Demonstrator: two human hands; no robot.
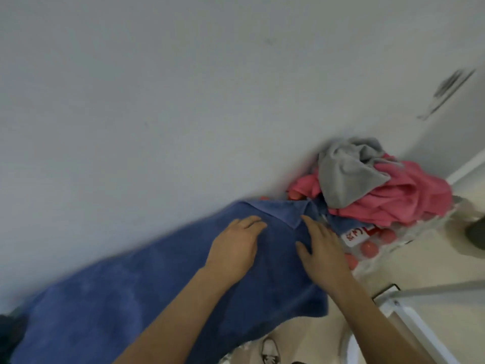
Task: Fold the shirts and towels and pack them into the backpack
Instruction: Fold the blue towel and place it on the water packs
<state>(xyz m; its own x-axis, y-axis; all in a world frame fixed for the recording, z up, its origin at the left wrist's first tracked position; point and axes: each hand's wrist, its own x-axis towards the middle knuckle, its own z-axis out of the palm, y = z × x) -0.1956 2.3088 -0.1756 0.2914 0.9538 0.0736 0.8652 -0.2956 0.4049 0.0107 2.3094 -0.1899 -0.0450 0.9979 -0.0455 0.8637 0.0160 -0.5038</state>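
A large blue towel (147, 292) lies spread flat along the wall, with one corner folded over at its far end. My left hand (235, 245) rests palm down on it, fingers apart. My right hand (321, 248) lies flat on the towel's right edge, fingers spread, holding nothing. Beyond the hands sits a heap of laundry: a grey cloth (346, 169) on top of a crumpled pink cloth (399, 195). No backpack is visible. The view is tilted and blurred.
A clear plastic pack of bottles with red caps (370, 248) stands under the laundry heap. A white wall (183, 101) fills the upper view. A white frame and metal bar (420, 292) are at the right. A shoe (270, 350) shows on the pale floor below.
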